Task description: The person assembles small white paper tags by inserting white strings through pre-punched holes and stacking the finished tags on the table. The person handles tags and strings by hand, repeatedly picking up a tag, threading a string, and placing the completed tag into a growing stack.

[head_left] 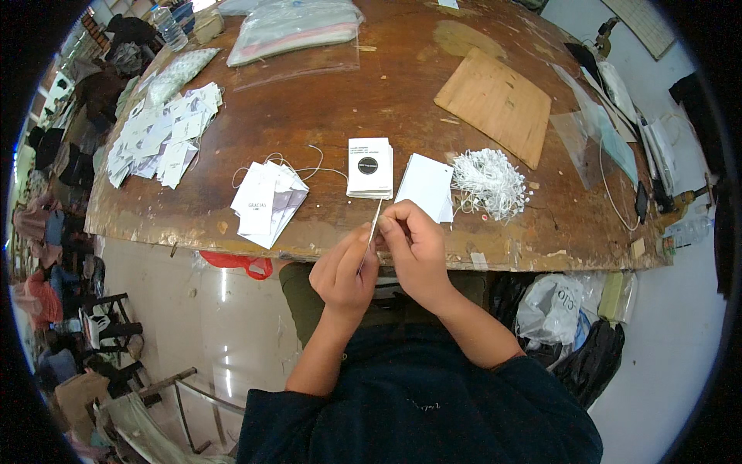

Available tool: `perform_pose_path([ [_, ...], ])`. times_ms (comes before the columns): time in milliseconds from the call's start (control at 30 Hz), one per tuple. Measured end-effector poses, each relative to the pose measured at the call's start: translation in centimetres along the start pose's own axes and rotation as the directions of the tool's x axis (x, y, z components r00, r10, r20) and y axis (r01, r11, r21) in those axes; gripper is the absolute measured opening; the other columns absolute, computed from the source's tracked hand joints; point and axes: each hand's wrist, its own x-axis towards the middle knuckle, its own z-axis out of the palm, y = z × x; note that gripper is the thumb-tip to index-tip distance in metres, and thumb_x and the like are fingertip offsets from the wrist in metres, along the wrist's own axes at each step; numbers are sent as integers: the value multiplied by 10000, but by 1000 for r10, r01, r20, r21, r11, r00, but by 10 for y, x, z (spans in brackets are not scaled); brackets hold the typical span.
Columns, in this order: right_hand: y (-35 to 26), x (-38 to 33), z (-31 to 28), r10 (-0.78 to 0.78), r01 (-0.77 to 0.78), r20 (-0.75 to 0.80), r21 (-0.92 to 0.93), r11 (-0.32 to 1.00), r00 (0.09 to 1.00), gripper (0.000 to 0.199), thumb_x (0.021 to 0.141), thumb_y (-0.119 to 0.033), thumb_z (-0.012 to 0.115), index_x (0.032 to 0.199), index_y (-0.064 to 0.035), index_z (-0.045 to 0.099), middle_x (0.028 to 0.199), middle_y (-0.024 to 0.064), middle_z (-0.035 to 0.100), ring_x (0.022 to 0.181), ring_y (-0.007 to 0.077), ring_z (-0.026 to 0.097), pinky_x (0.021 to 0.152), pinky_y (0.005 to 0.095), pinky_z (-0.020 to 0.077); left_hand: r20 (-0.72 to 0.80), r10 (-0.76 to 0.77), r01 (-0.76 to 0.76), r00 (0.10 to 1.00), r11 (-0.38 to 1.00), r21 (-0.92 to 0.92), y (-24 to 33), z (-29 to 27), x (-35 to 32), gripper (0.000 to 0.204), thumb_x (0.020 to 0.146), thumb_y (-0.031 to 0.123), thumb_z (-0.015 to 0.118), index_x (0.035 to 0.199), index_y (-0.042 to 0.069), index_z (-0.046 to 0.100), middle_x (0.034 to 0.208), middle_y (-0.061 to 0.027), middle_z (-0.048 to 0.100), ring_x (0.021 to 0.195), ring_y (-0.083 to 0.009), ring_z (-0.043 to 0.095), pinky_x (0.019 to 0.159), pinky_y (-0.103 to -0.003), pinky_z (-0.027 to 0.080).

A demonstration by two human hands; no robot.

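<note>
Near the table's front edge, my left hand (342, 269) is closed on a thin white hang tag (376, 219), held upright and seen edge-on. My right hand (417, 246) pinches at the tag's upper end; whatever lies between these fingertips is too small to make out. Just beyond my hands stands a stack of small printed cards (370, 166) with a black round mark. Beside it lies a stack of blank white cards (425, 188), then a heap of white tag strings (491, 184). To the left is a fanned pile of strung tags (268, 203).
A larger spread of tags (166, 135) covers the table's left side, near a filled clear bag (182, 75). Plastic bags (294, 31) lie at the back, and a wooden board (496, 104) at the right. A water bottle (168, 29) stands far left.
</note>
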Motion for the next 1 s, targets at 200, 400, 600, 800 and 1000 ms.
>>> perform_pose_path([
  [200,-4,2,-8,210,-214,62,64,975,976,92,1002,-83,610,1006,5,634,896,-10,621,819,53,581,718,221,485,71,223,-232,972,961,153,-7,-13,8,234,776,87,773,1004,129,746,1046,-44,736,834,-239,670,656,-310,532],
  [400,-14,16,-18,318,-326,180,17,945,931,114,959,-99,658,876,-26,689,825,-5,673,776,48,572,698,230,462,127,371,-392,920,881,266,-3,-23,5,218,762,140,772,972,201,768,1037,53,714,926,-201,627,721,-331,500],
  [600,-26,65,-43,-46,-21,-394,-164,986,918,150,953,-128,644,927,11,695,807,76,686,852,115,614,779,274,490,174,247,-300,953,851,432,-44,-41,21,290,794,83,728,1068,172,767,1024,-10,712,847,-209,631,725,-354,502],
  [800,-67,29,-30,-334,366,159,-258,894,929,190,940,-152,636,1068,-31,707,831,61,676,801,143,638,706,292,507,254,-261,19,931,730,683,-94,-52,47,398,818,201,734,1210,143,701,1172,-54,658,1055,-275,608,867,-438,483],
  [1000,-155,4,4,-670,755,637,205,623,381,265,924,-233,630,1160,-129,689,754,-14,509,644,117,533,474,283,390,238,-327,60,914,691,721,-87,-48,51,421,909,411,682,1218,125,692,1277,-80,643,1132,-306,591,938,-464,447],
])
